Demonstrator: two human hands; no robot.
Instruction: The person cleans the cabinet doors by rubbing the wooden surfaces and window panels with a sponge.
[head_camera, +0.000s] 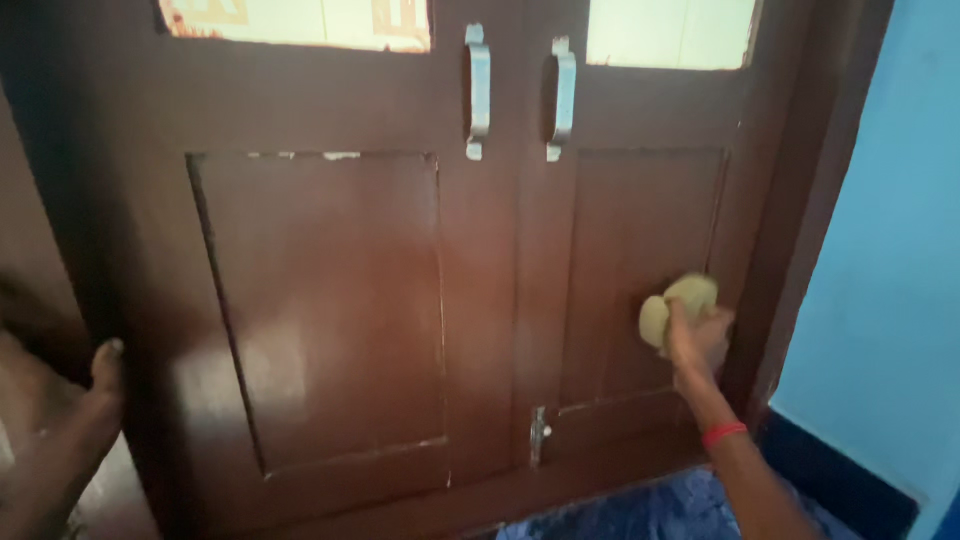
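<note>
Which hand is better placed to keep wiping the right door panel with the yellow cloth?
The right hand. It already holds the yellow cloth against the right door panel. The left hand is far off, resting at the door's left edge, with no cloth.

Pretty dim in here, most light comes through the glass panes (300, 20) up top, blown out pale. Soft glare on the glossy door panel (330, 310). Everything's a bit blurry, left edge sinks into shadow.
</note>
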